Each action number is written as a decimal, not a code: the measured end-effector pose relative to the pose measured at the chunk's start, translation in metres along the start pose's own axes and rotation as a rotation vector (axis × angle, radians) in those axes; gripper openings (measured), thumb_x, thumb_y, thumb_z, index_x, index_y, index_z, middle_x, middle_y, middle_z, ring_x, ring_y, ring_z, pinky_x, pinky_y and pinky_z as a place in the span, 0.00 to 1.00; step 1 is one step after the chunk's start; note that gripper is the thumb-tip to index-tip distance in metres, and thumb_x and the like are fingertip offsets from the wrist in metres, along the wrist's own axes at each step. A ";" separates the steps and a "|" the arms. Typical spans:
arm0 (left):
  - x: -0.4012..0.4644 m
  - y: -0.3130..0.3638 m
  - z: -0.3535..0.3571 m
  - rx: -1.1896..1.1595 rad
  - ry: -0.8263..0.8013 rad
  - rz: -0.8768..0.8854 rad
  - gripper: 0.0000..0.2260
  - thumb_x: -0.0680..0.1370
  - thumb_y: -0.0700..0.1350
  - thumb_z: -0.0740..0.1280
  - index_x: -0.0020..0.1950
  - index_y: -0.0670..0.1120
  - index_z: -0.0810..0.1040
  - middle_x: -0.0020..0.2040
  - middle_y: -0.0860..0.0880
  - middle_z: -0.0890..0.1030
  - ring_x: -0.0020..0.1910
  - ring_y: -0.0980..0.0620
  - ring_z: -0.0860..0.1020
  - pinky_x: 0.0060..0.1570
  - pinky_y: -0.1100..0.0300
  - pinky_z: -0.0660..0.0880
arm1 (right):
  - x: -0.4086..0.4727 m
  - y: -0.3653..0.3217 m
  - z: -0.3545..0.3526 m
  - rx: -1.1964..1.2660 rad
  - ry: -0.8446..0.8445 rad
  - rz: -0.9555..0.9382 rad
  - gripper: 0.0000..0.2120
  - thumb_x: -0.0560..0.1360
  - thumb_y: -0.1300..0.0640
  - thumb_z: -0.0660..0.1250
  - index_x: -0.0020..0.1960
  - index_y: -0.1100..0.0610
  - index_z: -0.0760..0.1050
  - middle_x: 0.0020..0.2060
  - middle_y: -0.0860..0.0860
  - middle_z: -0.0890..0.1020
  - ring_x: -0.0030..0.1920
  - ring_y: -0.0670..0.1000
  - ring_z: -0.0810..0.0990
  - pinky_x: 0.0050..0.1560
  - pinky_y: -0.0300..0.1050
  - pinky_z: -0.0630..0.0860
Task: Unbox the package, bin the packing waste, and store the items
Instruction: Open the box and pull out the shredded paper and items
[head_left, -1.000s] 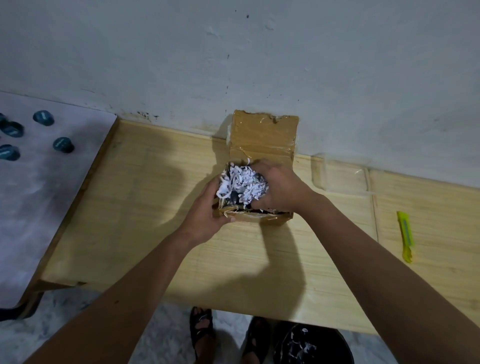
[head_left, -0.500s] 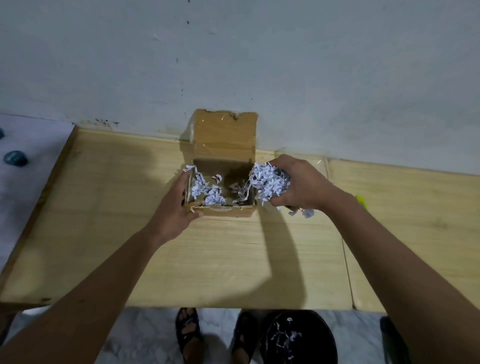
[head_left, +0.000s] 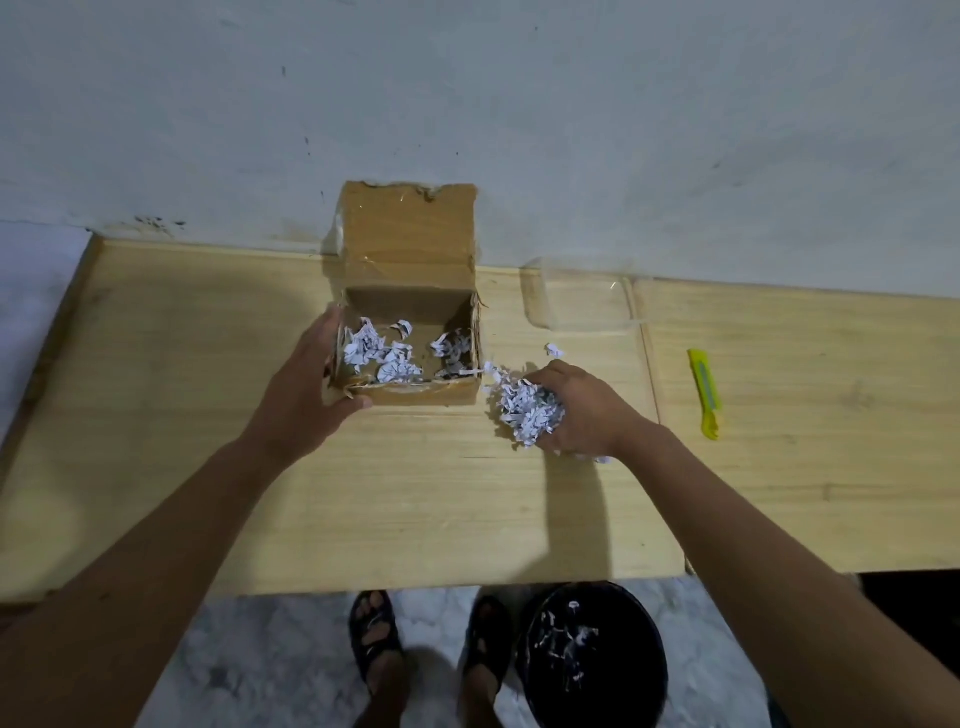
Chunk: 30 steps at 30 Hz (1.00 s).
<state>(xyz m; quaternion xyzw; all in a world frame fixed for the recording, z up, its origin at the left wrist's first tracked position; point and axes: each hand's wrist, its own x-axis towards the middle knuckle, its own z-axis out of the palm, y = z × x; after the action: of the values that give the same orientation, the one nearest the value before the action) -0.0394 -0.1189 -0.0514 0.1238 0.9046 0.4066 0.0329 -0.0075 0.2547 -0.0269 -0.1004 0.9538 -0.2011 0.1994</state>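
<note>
My left hand (head_left: 306, 387) braces the box (head_left: 410, 343) at its near left corner, fingers (head_left: 332, 325) straight along the left wall and thumb on the front face, so the light carton does not slide or tip while I dig in it. The box sits on the desk (head_left: 208, 441) with its lid propped open against the wall (head_left: 467, 104), which keeps the mouth clear. My right hand (head_left: 576, 410) is just right of the box, low over the desk, fingers curled round a wad of shreds (head_left: 524, 410); a few strips trail from it and one scrap (head_left: 554, 349) lies loose nearby. More shreds remain inside the box, so I judge the emptying only partly done, and I cannot see any packed items under them. The bin (head_left: 592, 654) stands on the floor below the desk edge, right under my right arm, handy for dropping this handful. A yellow cutter (head_left: 705, 393) lies well off to the right, and a clear tray (head_left: 576, 301) rests by the wall, perhaps for the contents.
</note>
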 end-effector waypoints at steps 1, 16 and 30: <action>0.000 0.000 0.000 -0.016 0.003 -0.010 0.55 0.65 0.37 0.84 0.85 0.46 0.55 0.83 0.43 0.63 0.81 0.42 0.64 0.74 0.37 0.69 | -0.001 0.001 0.002 0.018 0.004 -0.008 0.38 0.65 0.50 0.81 0.73 0.50 0.72 0.61 0.50 0.77 0.62 0.53 0.76 0.54 0.42 0.69; 0.000 0.000 0.000 -0.098 -0.015 -0.056 0.58 0.65 0.39 0.85 0.85 0.56 0.52 0.82 0.48 0.66 0.79 0.43 0.69 0.74 0.38 0.70 | -0.009 -0.006 -0.020 0.258 0.201 -0.080 0.28 0.60 0.46 0.86 0.57 0.48 0.80 0.56 0.46 0.80 0.59 0.51 0.79 0.60 0.52 0.76; -0.004 0.009 0.000 -0.168 -0.024 -0.057 0.57 0.64 0.57 0.84 0.85 0.60 0.52 0.82 0.51 0.65 0.79 0.44 0.68 0.72 0.37 0.72 | 0.036 -0.087 -0.036 0.547 0.300 -0.172 0.16 0.70 0.50 0.81 0.56 0.51 0.83 0.51 0.47 0.85 0.54 0.48 0.83 0.59 0.52 0.80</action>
<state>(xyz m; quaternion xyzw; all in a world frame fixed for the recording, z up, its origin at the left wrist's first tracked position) -0.0333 -0.1143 -0.0454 0.0998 0.8701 0.4783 0.0655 -0.0458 0.1790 0.0279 -0.0926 0.8711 -0.4787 0.0584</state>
